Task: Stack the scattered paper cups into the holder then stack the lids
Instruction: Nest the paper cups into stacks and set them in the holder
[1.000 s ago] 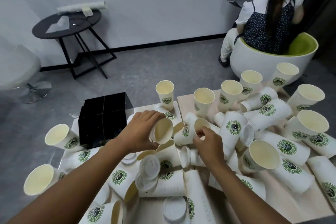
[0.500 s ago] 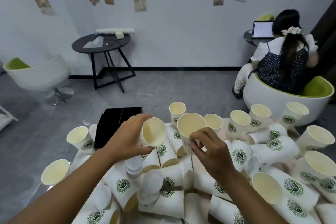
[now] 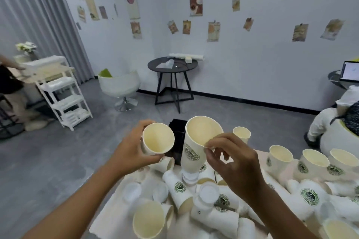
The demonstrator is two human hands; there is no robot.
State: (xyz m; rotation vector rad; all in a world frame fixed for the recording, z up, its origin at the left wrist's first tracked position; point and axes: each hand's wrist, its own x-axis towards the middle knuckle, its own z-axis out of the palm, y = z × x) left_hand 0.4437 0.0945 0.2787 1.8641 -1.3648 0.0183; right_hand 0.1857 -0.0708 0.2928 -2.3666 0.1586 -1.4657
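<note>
- Paper, thin-walled and cream inside: both raised cups look light and easy to crush, so I judge a gentle hold suits them.
- The left hand (image 3: 134,149) wraps the body of one cup (image 3: 158,138), mouth toward the camera.
- The right hand (image 3: 231,159) pinches the rim of a taller cup (image 3: 196,141) between thumb and fingertips.
- The black holder (image 3: 177,132) sits just behind both cups.
- Many scattered cups (image 3: 179,192) and white lids (image 3: 208,193) lie on the counter (image 3: 108,217); rims are the stiffest place to grip.
</note>
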